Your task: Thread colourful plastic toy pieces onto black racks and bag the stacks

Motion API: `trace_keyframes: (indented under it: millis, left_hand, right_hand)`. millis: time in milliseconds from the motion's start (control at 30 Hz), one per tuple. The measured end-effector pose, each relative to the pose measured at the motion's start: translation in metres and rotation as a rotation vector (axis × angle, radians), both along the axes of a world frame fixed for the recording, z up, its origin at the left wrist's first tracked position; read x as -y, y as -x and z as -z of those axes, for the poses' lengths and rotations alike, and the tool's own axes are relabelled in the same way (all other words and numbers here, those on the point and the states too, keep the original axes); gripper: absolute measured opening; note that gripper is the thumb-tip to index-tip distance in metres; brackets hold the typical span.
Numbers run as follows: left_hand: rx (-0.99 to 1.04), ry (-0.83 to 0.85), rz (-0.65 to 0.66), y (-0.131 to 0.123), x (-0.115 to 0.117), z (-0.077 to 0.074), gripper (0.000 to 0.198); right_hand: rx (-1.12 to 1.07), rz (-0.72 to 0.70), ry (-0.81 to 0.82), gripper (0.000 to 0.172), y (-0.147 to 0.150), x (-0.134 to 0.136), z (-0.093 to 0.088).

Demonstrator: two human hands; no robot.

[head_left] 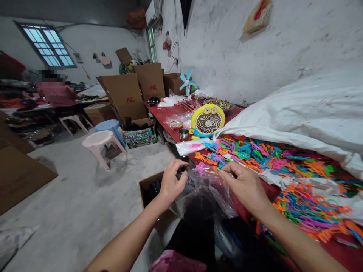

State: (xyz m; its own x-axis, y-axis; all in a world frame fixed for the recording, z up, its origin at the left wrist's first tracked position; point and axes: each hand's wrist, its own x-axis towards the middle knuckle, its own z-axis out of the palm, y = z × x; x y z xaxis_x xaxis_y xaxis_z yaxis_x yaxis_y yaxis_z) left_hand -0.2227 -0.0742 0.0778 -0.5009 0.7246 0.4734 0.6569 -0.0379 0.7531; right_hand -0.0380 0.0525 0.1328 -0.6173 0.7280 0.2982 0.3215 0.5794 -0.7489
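A clear plastic bag is spread between my two hands, above my lap. My left hand has its fingers curled at the bag's left side, with thumb and forefinger near its edge. At the right, my right hand is closed in a pinch beside the bag. A bit of green shows at its fingertips, too small to name. A pink plastic piece shows just beyond the bag. Past my right hand lies a heap of small colourful plastic pieces, and a second pile is nearer my right forearm.
The red table carries a yellow fan, a metal cup and flat plastic bags. A white sack lies at right. Below my left hand is an open carton. Stools and a seated person are left.
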Motion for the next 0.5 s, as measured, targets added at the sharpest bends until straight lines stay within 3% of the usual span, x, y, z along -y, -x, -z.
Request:
trace_keyframes:
  millis: [100, 200, 300, 400, 500]
  left_hand:
    - [-0.057, -0.043, 0.112, -0.021, -0.002, -0.018, 0.033]
    - [-0.074, 0.029, 0.191, -0.031, -0.011, -0.018, 0.025]
    - [0.037, 0.08, 0.25, -0.021, -0.014, -0.008, 0.029]
    - [0.13, 0.1, 0.301, 0.0, -0.008, -0.002, 0.034]
    - [0.076, 0.114, 0.227, 0.013, 0.001, -0.004, 0.032]
  right_hand:
    - [-0.05, -0.02, 0.003, 0.028, 0.011, 0.008, -0.001]
    - [-0.112, -0.049, 0.019, 0.029, 0.021, 0.017, -0.009]
    - [-0.129, -0.035, 0.005, 0.03, 0.017, 0.014, -0.016]
    - [-0.103, 0.051, -0.043, 0.031, 0.003, -0.003, -0.011]
    - [-0.061, 0.139, -0.065, 0.031, -0.01, -0.022, 0.0]
